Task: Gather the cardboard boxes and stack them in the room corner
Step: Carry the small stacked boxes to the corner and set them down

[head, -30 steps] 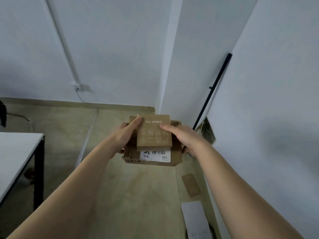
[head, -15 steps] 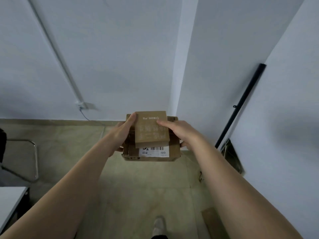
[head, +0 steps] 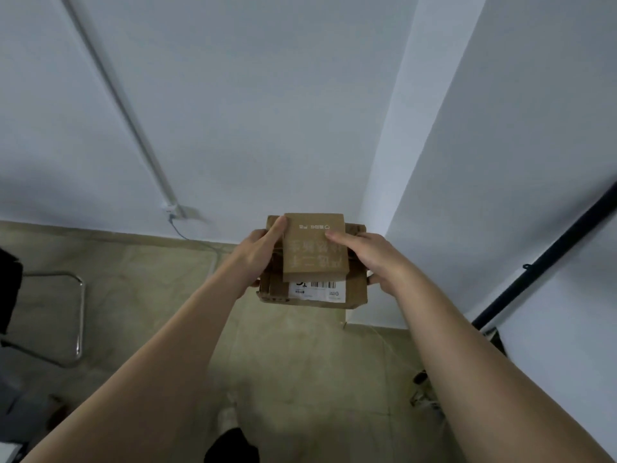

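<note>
I carry a stack of brown cardboard boxes at chest height. The small top box has faint white print and lies on a larger box with a white barcode label. My left hand grips the stack's left side, thumb on the top box's far corner. My right hand grips the right side, a finger resting on the top box. The room corner floor lies just beyond and below the stack, beside a white wall pillar.
A chrome chair frame stands on the floor at the left. A black pole leans along the right wall. A cable and wall outlet sit on the back wall. My foot shows below.
The view has swung and advanced toward the wall corner; the table and floor scraps left the view. The boxes stay held the same way in both hands.
</note>
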Motion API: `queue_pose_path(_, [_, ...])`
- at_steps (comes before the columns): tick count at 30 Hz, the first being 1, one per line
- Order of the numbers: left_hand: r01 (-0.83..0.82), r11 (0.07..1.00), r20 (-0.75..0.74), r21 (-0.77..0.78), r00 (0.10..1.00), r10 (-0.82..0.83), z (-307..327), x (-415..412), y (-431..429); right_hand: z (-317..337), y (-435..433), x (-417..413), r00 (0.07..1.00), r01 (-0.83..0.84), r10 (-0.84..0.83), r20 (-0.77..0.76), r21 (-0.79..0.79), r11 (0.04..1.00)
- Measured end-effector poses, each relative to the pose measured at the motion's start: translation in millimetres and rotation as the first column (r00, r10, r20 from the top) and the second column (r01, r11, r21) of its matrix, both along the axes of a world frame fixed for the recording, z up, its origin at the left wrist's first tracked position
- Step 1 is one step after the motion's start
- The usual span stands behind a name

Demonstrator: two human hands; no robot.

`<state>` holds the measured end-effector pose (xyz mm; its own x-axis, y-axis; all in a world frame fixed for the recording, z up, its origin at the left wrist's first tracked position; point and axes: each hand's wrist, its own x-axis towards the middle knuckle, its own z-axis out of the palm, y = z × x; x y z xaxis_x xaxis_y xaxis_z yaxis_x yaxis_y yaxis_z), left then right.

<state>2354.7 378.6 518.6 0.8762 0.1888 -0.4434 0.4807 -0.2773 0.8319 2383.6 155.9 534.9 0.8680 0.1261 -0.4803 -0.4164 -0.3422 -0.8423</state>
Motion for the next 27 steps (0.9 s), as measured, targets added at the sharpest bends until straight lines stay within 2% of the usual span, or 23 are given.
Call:
queue_pose_path(6, [0.080,0.997,0.001,-0.002,0.997,-0.080,-31,94,28,-36,26,80,0.994,0.106,-0.106,-0.028,0.013,0.994])
queue_pose_path(11, [0.140,0.990,-0.019,-0.009,0.990,-0.140,-62,193,61,-72,60,161,0.959,0.282,-0.281,-0.035,0.004,0.959])
queue_pose_path(15, [0.166,0.985,-0.043,-0.049,0.985,-0.168,-92,258,90,-103,90,211,0.937,0.343,-0.342,-0.068,0.000,0.939])
queue_pose_path(22, [0.225,0.970,-0.146,-0.090,0.961,-0.236,-181,334,125,-193,129,274,0.897,0.422,-0.424,-0.123,-0.043,0.905])
queue_pose_path(27, [0.157,0.979,-0.213,-0.127,0.960,-0.181,-276,365,141,-282,149,315,0.900,0.381,-0.383,-0.209,-0.054,0.923])
